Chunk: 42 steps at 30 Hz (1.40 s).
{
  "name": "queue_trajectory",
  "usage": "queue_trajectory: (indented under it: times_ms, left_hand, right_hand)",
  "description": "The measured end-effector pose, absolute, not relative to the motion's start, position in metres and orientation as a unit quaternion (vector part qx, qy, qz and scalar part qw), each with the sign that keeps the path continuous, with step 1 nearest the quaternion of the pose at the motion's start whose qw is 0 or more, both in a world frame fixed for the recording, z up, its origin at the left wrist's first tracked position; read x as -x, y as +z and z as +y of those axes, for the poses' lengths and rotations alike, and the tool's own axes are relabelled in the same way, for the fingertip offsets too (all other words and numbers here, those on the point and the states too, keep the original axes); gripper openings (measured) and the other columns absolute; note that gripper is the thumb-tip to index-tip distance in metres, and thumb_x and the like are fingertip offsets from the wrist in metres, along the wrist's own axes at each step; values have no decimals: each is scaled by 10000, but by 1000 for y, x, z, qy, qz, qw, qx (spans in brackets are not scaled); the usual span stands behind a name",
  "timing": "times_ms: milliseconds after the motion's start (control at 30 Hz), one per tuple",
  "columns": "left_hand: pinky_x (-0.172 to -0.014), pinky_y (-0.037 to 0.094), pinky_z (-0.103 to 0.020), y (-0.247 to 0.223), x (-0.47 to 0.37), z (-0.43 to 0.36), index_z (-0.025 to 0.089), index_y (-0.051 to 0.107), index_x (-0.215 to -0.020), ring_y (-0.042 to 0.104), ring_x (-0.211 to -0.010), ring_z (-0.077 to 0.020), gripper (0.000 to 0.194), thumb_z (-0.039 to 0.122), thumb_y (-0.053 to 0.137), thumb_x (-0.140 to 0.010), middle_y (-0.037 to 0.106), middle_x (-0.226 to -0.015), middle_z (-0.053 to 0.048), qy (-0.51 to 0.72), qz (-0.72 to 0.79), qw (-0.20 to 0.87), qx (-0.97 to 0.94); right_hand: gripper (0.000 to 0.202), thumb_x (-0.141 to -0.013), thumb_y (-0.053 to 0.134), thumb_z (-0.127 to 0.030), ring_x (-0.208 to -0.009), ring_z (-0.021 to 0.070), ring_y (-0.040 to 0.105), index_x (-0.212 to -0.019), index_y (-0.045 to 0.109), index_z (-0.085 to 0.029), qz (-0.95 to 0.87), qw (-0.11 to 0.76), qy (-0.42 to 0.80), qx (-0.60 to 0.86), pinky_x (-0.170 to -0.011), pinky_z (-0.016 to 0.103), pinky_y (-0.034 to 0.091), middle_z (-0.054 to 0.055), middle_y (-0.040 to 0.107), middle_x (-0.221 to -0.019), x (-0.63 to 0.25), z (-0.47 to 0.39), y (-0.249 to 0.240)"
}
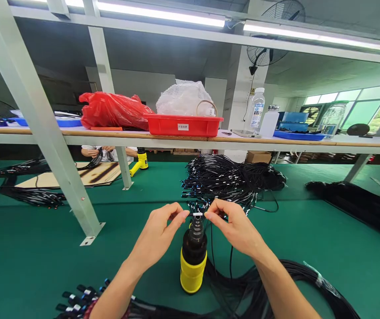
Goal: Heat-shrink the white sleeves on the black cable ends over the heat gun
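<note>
On my feed, left hand (pixel 160 231) and right hand (pixel 236 227) pinch a white-sleeved cable (pixel 197 214). Yellow heat gun (pixel 192 270) below them, black cables (pixel 230 177) beyond.

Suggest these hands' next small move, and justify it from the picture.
Perhaps roll the white sleeve to turn another face down: the left hand and right hand pinch its black cable on either side, apparently over the nozzle of the yellow heat gun.
</note>
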<state>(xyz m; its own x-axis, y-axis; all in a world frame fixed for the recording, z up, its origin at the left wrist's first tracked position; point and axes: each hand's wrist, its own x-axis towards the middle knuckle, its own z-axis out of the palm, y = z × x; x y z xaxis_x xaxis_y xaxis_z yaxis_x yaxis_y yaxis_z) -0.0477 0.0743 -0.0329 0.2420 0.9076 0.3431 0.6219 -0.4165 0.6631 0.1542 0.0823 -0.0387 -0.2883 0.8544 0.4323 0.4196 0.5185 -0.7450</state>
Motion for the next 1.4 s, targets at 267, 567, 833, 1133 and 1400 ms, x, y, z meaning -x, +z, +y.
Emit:
queue_trajectory:
  times_ms: [267,567,833,1133,1400]
  left_hand:
    - [-734,406,-265,-33,46,79,220,555,-809,538,-771,-154,176,373,538,-893,593,-787,36,400,486,186,-754]
    - [-692,439,-259,-67,86,80,251,519,-1067,592,-888,-178,295,474,368,-949,632,-944,-10,297,561,213,-743]
    - [-792,434,-314,-176,182,61,237,634,-829,628,-884,-231,255,117,522,-633,696,-845,-13,51,661,211,-719]
    - [-944,418,-331,-212,197,59,269,698,-851,596,-1044,-240,172,333,566,-761,681,-915,-8,-7,606,254,-754]
    - [-1069,346,-337,-202,196,52,258,631,-755,554,-1130,-235,40,279,600,-740,692,-966,20,48,596,249,-762]
  right_hand:
    - [162,-838,607,-264,-653,145,565,-704,642,-179,-731,443,256,451,-620,255,426,5,662,-700,-154,85,-40]
    - [417,-942,392,-350,-1261,284,489,-1217,573,-93,-689,386,127,600,-1007,397,384,195,559,-1337,-187,132,-100]
    - [307,-855,484,-376,-817,313,704,-738,706,-198,-689,246,249,635,-714,387,508,116,752,-787,-233,114,-201]
    - [403,-885,440,-438,-911,274,692,-962,711,-150,-688,266,283,612,-784,364,501,129,754,-952,-239,107,-193]
    - [364,-880,467,-405,-893,254,692,-955,720,-154,-683,295,285,604,-793,356,508,114,756,-945,-242,97,-181]
